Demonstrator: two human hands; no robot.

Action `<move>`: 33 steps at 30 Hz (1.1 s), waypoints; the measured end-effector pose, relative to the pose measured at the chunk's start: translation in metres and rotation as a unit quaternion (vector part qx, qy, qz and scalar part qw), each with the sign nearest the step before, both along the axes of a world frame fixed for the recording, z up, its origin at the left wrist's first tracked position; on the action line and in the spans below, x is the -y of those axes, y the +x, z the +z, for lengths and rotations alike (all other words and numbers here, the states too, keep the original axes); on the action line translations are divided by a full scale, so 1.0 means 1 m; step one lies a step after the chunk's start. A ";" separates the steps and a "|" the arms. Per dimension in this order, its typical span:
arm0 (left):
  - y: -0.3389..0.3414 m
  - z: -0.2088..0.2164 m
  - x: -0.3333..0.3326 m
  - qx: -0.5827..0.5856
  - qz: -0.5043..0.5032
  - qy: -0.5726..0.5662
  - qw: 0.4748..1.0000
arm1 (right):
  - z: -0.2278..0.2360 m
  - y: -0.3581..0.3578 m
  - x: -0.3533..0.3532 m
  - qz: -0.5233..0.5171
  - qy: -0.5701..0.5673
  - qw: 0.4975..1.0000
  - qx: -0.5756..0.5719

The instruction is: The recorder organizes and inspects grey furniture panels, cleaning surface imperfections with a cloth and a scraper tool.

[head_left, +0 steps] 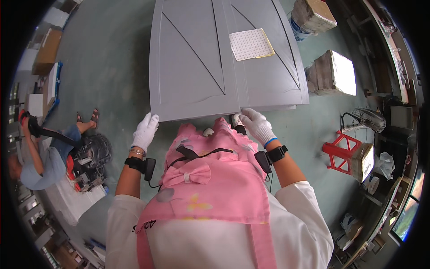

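Observation:
Two grey door panels (190, 49) with dark diagonal grooves lie flat side by side in front of me. My left hand (145, 131), in a white knit glove, is closed at the near left corner of the left panel. Its fingertips press on the edge, and part of the grip is hidden. My right hand (257, 125), gloved too, holds the near edge by the seam between the panels, its fingers curled over. On the right panel rests a white sheet with rows of small dots (251, 45).
At left, a person (49, 157) sits beside a black machine with red parts (92, 159). Wrapped boxes (333, 74) stand right of the panels. Nearer are a red metal stool (342, 152) with a box on it and a fan (369, 120). Shelving lines the right side.

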State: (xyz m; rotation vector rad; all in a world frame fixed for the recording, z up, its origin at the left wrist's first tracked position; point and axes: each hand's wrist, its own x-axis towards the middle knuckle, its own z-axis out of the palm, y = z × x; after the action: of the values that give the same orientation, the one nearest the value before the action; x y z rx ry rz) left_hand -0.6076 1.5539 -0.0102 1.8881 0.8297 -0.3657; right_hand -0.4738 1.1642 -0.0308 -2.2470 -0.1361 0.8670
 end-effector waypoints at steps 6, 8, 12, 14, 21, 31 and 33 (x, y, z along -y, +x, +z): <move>-0.028 -0.027 -0.010 0.045 -0.110 0.144 0.982 | 0.008 -0.003 -0.026 0.113 -0.075 0.983 0.127; -0.024 -0.020 -0.006 -0.021 -0.080 0.120 0.989 | 0.005 -0.006 -0.029 0.130 -0.099 0.971 0.173; -0.029 -0.027 -0.002 0.054 -0.060 0.138 0.987 | -0.006 -0.001 -0.032 0.179 -0.132 0.954 0.202; -0.029 -0.027 0.000 0.033 -0.065 0.192 0.979 | -0.005 0.000 -0.037 0.200 -0.174 0.940 0.215; -0.043 -0.020 0.012 -0.021 -0.061 0.314 0.947 | -0.006 -0.017 -0.048 0.211 -0.228 0.925 0.216; -0.120 -0.029 0.019 -0.013 -0.037 0.337 0.941 | -0.007 -0.081 -0.040 0.214 -0.220 0.922 0.237; -0.143 -0.033 0.021 0.003 -0.030 0.335 0.942 | -0.010 -0.100 -0.036 0.214 -0.215 0.919 0.251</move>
State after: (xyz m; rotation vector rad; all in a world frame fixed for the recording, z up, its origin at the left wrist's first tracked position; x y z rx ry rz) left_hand -0.7510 1.5331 -0.0427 2.5462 0.9725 -0.1106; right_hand -0.5741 1.2005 -0.0410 -2.8824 -0.7658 0.5401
